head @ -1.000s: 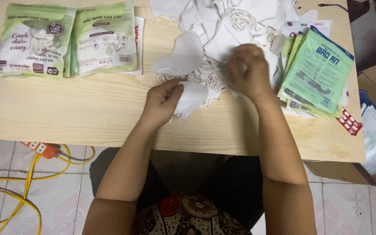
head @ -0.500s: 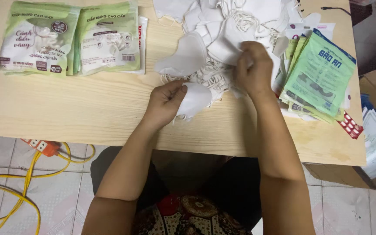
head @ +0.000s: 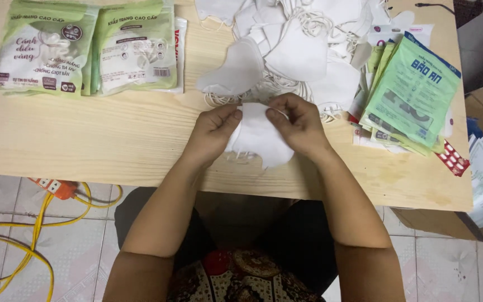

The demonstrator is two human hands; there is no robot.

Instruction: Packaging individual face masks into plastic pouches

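Head view, read left to right. Far left on the wooden table (head: pixel 85 140) lie two green sealed mask packets (head: pixel 88 47), side by side and overlapping at their inner edges, with a strip of a third, red-and-white packet showing at the right edge of the second; count any beneath as not resolvable. Below the table's left edge, on the tiled floor, you can see one orange power strip (head: pixel 51 186) and yellow cable (head: pixel 34 235) looping away from it. Your left hand (head: pixel 211 131) is curled narrow, thumb and forefinger pinched onto the left edge of one white face mask (head: pixel 259 137). That mask sits at the table's near edge, between both hands, its lower tip reaching toward the table's front edge. Your right hand (head: pixel 300 126) is likewise closed narrow, fingertips pinching the mask's upper right edge, close to the left hand's thumb. Just behind the hands is a loose pile of white masks (head: pixel 297 50) with tangled ear loops; individual masks overlap too much to count, clearly more than five. Right of the pile, a fanned stack of green flat packets (head: pixel 412 92), at least three edges visible, exact number unclear. One small red-and-white strip (head: pixel 453 158) lies at the stack's lower right. A cardboard box (head: pixel 476 218) stands off the table's right end.
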